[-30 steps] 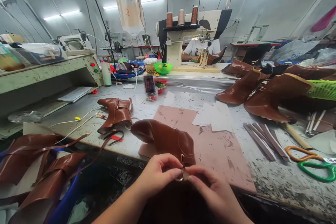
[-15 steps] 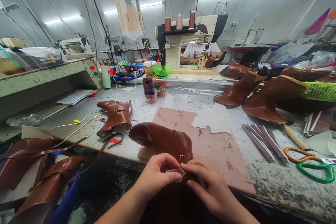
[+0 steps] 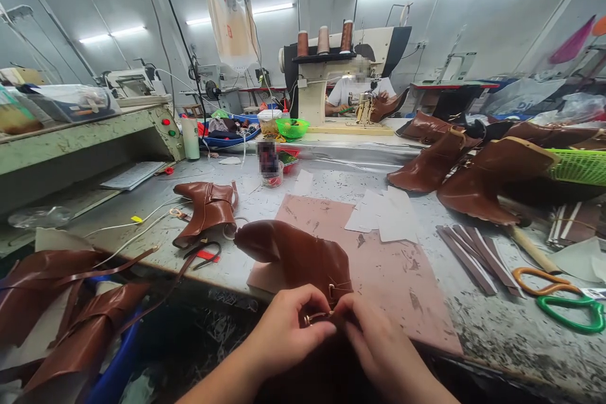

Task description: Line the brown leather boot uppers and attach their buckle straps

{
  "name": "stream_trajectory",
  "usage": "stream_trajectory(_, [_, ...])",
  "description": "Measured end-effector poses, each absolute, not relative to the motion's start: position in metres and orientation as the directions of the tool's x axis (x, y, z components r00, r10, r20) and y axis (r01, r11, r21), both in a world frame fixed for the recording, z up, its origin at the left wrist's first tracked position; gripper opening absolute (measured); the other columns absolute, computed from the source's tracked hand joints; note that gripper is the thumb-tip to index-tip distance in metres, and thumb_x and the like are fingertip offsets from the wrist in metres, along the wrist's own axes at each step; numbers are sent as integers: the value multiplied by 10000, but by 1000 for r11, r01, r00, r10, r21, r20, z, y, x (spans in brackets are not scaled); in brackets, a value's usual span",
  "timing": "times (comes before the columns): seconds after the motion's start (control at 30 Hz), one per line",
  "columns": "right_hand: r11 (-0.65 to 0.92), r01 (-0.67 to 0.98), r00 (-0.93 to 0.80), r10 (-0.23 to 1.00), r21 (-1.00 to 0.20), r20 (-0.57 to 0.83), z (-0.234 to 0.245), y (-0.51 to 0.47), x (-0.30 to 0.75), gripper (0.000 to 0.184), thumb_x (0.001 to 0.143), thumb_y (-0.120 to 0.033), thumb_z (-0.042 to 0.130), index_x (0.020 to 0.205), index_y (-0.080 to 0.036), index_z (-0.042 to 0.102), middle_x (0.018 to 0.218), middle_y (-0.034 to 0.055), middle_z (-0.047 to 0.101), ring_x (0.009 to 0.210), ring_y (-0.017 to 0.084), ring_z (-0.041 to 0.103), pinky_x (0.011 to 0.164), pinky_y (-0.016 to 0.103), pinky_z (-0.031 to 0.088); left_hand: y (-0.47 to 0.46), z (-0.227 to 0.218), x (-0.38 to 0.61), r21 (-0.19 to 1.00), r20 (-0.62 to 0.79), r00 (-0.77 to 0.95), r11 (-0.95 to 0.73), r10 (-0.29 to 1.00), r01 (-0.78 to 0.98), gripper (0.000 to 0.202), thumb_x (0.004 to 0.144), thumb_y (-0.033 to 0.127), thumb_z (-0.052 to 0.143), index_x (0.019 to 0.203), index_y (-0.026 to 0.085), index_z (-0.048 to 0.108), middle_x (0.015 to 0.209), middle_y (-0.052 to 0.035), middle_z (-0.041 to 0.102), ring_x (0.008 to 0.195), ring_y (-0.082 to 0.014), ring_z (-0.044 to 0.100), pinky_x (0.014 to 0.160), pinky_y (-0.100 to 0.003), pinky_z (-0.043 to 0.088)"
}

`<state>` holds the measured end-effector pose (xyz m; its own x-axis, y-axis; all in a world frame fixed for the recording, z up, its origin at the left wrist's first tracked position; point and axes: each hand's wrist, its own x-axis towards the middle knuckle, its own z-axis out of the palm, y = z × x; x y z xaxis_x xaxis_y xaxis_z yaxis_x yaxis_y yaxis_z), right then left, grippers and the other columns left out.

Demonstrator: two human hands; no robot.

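Observation:
A brown leather boot (image 3: 307, 255) lies on its side at the table's front edge, its toe pointing left and its shaft running down towards me. Over the shaft, my left hand (image 3: 286, 325) is closed in a pinch on a thin strap with a gold-coloured metal buckle (image 3: 310, 319) showing between thumb and fingers. My right hand (image 3: 374, 334) meets it from the other side, fingertips pinched on the same strap; the part between them is mostly hidden. Just above the fingers, a small metal loop (image 3: 331, 290) sits on the boot.
Under the boot lies a pink board (image 3: 402, 290) with white paper pieces (image 3: 383, 214). Scissors (image 3: 568, 303), dark strips (image 3: 473, 259) and more boots (image 3: 492, 180) are at right. Another boot (image 3: 208, 208) stands left. Behind a sewing machine (image 3: 312, 88) a person works.
Both hands have moved slightly down, and the fingertips have come closer together. The brown strap end seen between them before is now mostly covered. The boot has shifted slightly.

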<state>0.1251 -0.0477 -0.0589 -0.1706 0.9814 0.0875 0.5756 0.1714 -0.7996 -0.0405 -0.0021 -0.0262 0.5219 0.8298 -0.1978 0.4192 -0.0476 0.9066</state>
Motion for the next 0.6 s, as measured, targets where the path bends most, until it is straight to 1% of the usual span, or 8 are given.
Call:
stream_trajectory(0.07, [190,576,-183,978,-795,100,-59,-49,124,147,830,-146,389,825,-212,520,781,15,619,711,165,577,637,283,436,0,-28,-41,923,-240,533,21,811,384,142,740,257,524,764,145,607,668,5,597,568,-102,499,520,-202,389])
stream_trajectory(0.17, [221,587,-198,972,-779,126,-58,-49,123,150,807,-127,408,811,-212,531,788,17,618,726,171,572,646,287,433,1,-29,-41,900,-296,524,50,799,433,199,755,273,501,759,130,638,633,-10,618,528,-105,511,461,-192,367])
stream_trajectory(0.3, [216,599,-205,972,-771,113,-57,-51,123,184,768,-91,407,823,-206,540,796,18,615,735,170,569,654,291,433,2,-26,-42,857,-289,525,-28,800,514,183,713,229,531,747,131,681,658,-22,661,590,-128,561,515,-198,400])
stream_trajectory(0.4, [207,606,-209,973,-768,97,-55,-51,123,187,750,-79,407,806,-201,538,786,20,614,728,168,567,651,289,431,2,-23,-43,849,-254,558,-95,790,520,172,688,198,549,753,141,697,688,-16,675,643,-135,578,593,-204,426])
stream_trajectory(0.47, [206,596,-217,972,-776,92,-53,-51,124,184,750,-81,408,803,-200,537,783,22,615,721,168,567,644,288,430,1,-23,-44,851,-238,578,-120,780,512,165,667,181,568,765,143,695,697,-11,672,662,-136,577,611,-203,425])
stream_trajectory(0.53, [201,576,-229,970,-792,80,-49,-51,125,182,760,-88,406,814,-200,539,790,24,616,720,167,568,643,288,433,-1,-24,-44,857,-224,579,-124,784,500,154,654,174,585,762,144,690,704,-9,668,671,-138,572,616,-206,420])
stream_trajectory(0.6, [194,541,-251,966,-819,63,-44,-51,126,197,761,-90,420,862,-204,545,828,23,618,746,164,569,667,287,440,-3,-25,-43,879,-221,555,-83,802,470,134,656,178,591,747,144,683,719,-15,668,690,-144,573,634,-217,421])
